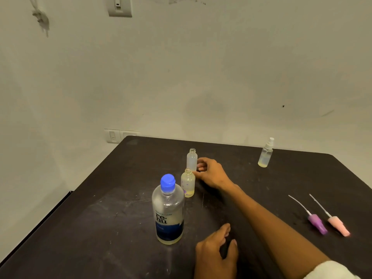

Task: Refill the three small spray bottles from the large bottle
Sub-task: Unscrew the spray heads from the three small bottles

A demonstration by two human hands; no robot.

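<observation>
A dark counter (112,208) stands against a pale wall (181,77), with its far left corner just in front of a wall socket plate (120,135). Near the middle of the counter stands the large bottle (168,212), upright, its blue cap (167,183) on, a dark blue label round its lower half and a shallow layer of yellowish liquid at the bottom.

Just beyond it, to the right, stands a small open bottle with flower print (188,183), uncapped, with a little yellowish liquid at its base. Directly behind that one stands a second small open bottle (191,159), frosted and also uncapped; whether it holds liquid cannot be told.

The right hand (211,174) reaches across from the right side, its forearm stretched over the counter. Its fingers (201,165) are curled and lie against the right side of the far open bottle, with the fingertips close to the neck of the nearer one; whether they truly grip either bottle cannot be told.

The left hand (216,252) hovers low over the near edge of the counter, just right of the large bottle, fingers loosely curled and holding nothing.

Well apart, at the far right, a third small bottle with white spray head (265,156) stands upright, a little liquid at its bottom. On the near right lie two removed spray heads with dip tubes, side by side: a purple spray head (317,223) and a pink spray head (339,226).
</observation>
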